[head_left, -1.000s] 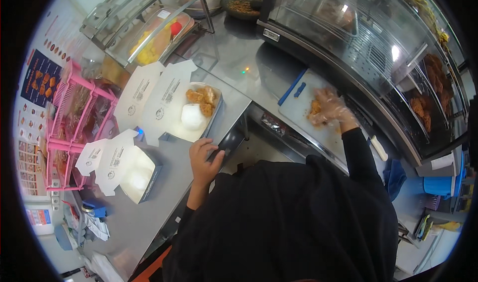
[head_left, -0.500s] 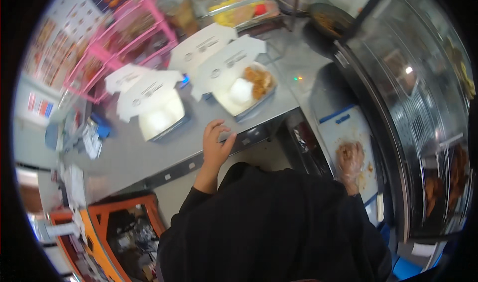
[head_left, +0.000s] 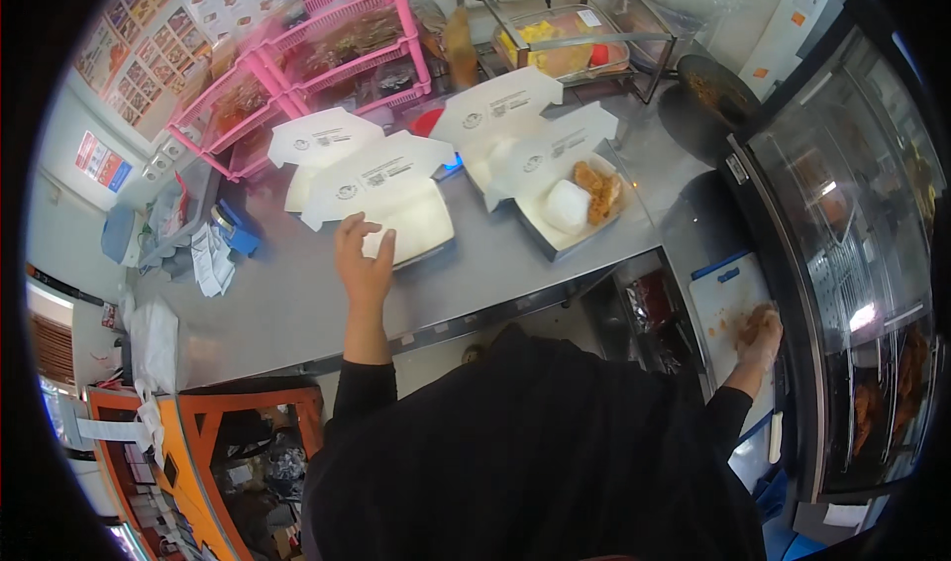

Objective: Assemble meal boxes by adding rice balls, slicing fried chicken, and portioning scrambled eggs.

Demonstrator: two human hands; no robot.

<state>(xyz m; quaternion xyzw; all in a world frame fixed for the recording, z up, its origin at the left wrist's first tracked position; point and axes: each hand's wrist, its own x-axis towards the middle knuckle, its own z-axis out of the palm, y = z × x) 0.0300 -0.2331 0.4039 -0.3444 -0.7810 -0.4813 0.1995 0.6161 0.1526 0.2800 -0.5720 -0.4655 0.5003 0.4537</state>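
My left hand (head_left: 364,259) is open, thumb and fingers apart, at the front left of an open white paper box (head_left: 421,226). Whether it touches the box, I cannot tell. To the right, another open box (head_left: 557,246) holds a mound of white rice (head_left: 568,205) and pieces of fried chicken (head_left: 597,193). Over at the far right, my right hand (head_left: 761,341), in a clear plastic glove, is closed around brown chopped fried chicken (head_left: 761,317) at the right side of a white cutting board (head_left: 730,302). Its fingertips are partly hidden.
Two more open boxes stand behind, one with a raised lid (head_left: 327,137). Pink baskets (head_left: 347,61) and a metal rack (head_left: 565,41) line the back. A glass display cabinet (head_left: 842,234) borders the right. A white-handled knife (head_left: 776,437) lies near the board.
My left hand has moved left, from in front of the rice-and-chicken box to the left box. My right hand has gathered the chopped chicken and shifted toward the board's right edge. The view has turned.
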